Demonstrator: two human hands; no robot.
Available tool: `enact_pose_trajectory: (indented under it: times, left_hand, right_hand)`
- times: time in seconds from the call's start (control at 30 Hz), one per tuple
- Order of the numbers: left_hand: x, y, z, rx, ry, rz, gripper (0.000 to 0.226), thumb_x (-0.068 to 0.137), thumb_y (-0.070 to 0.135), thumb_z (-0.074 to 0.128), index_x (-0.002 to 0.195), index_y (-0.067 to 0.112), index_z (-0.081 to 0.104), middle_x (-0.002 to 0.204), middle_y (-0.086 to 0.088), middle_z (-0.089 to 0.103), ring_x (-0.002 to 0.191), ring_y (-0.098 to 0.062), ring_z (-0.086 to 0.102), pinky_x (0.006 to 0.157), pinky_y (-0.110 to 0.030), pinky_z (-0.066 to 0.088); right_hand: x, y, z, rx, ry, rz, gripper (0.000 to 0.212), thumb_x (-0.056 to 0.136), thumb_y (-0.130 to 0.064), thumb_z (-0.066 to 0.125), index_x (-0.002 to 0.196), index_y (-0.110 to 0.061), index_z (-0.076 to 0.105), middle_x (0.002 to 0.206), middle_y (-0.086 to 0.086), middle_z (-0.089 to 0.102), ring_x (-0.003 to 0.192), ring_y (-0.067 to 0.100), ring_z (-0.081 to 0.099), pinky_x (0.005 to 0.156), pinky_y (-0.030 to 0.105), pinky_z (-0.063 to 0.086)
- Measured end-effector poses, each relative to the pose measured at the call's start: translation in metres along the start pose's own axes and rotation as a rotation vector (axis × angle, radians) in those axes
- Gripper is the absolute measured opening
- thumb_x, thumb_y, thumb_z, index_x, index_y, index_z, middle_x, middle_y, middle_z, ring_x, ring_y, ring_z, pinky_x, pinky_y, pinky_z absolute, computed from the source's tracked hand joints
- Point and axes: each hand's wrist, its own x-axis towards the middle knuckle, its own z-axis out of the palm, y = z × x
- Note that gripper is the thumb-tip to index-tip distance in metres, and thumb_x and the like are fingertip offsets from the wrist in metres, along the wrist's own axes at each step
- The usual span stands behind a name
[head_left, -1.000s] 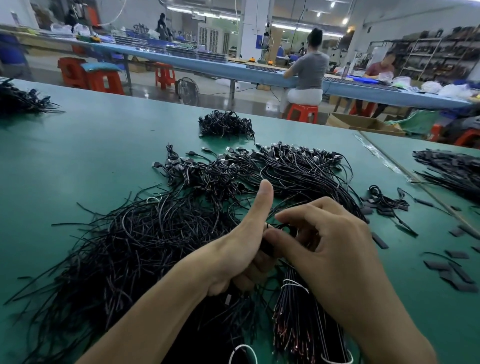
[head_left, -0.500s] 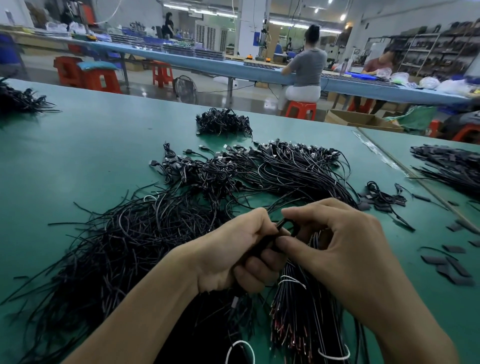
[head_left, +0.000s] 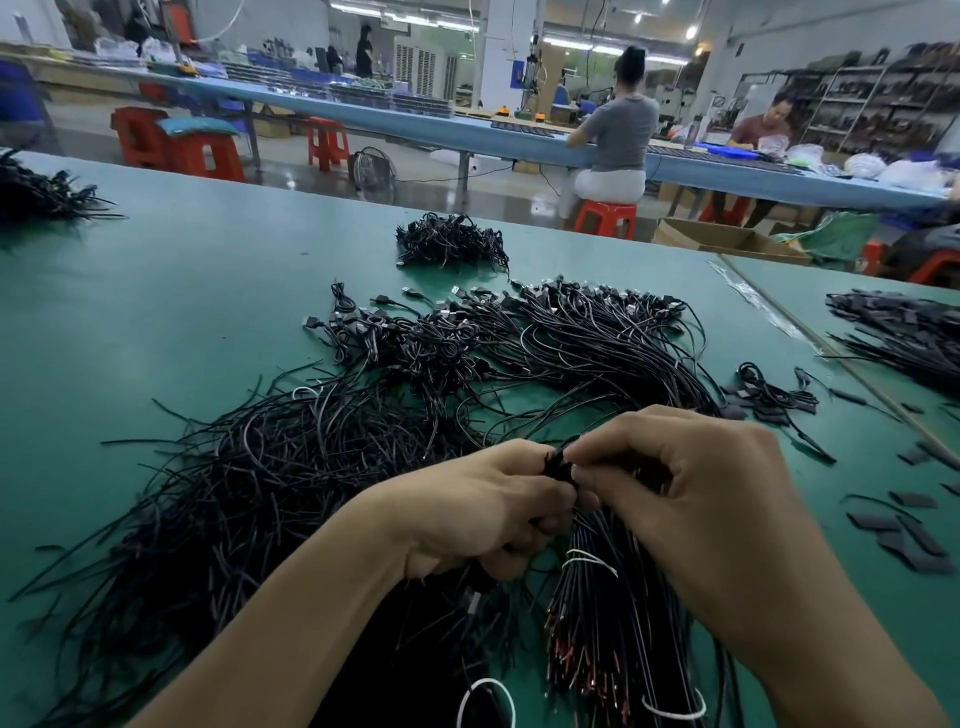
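Observation:
My left hand and my right hand meet over a green table. Between their fingertips sits a small black cable piece. The left hand's fingers curl round it from below, and the right hand pinches its top with thumb and forefinger. Just below the hands lies a bundle of black wires with red stripped ends, tied with white bands. A big loose heap of black wires spreads to the left of my left forearm.
Black cables with USB plugs lie beyond the hands. A smaller cable bundle sits farther back. Flat black sleeve pieces are scattered at the right. More cables rest on the neighbouring table. Two people sit at a blue bench behind.
My left thumb, raised a second ago, has folded down onto the black piece. Both hands have closed together round it.

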Motion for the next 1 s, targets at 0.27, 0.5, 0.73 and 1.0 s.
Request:
enact_pose_trajectory:
  times: [0.27,0.5,0.73,1.0]
  left_hand:
    - [0.0,-0.001,0.005,0.205,0.039,-0.014,0.028,0.107,0.01,0.036,0.082,0.019,0.043,0.064,0.005,0.036,0.047,-0.002,0.03,0.042,-0.014,0.023]
    - [0.002,-0.002,0.008,0.281,0.142,-0.01,0.024,0.105,0.01,0.037,0.087,0.018,0.05,0.065,0.006,0.041,0.047,-0.002,0.035,0.043,-0.017,0.03]
    - [0.006,0.0,0.009,0.214,0.148,0.025,0.02,0.104,0.006,0.036,0.088,0.011,0.047,0.062,0.003,0.035,0.046,-0.007,0.03,0.04,-0.019,0.025]
    - [0.005,0.01,0.005,-0.464,0.0,0.086,0.017,0.095,0.029,0.044,0.083,0.018,0.046,0.064,0.006,0.041,0.049,-0.003,0.031,0.035,-0.011,0.022]
  right_hand:
    - [0.0,0.002,0.006,0.076,-0.061,0.012,0.022,0.076,-0.024,0.082,0.092,-0.039,0.076,0.077,-0.016,0.065,0.076,0.003,0.064,0.063,0.007,0.044]
    - [0.0,0.006,0.009,-0.041,-0.053,0.044,0.014,0.079,-0.02,0.08,0.079,-0.033,0.074,0.078,-0.017,0.064,0.081,0.0,0.062,0.07,0.008,0.045]
    - [0.001,0.004,0.017,-0.089,-0.089,0.091,0.02,0.091,-0.024,0.066,0.078,-0.037,0.058,0.085,-0.018,0.056,0.083,-0.003,0.054,0.07,0.01,0.041]
    - [0.005,-0.002,0.015,0.005,0.125,0.063,0.025,0.091,-0.013,0.065,0.077,-0.031,0.054,0.082,-0.017,0.055,0.084,-0.001,0.053,0.07,0.005,0.037]
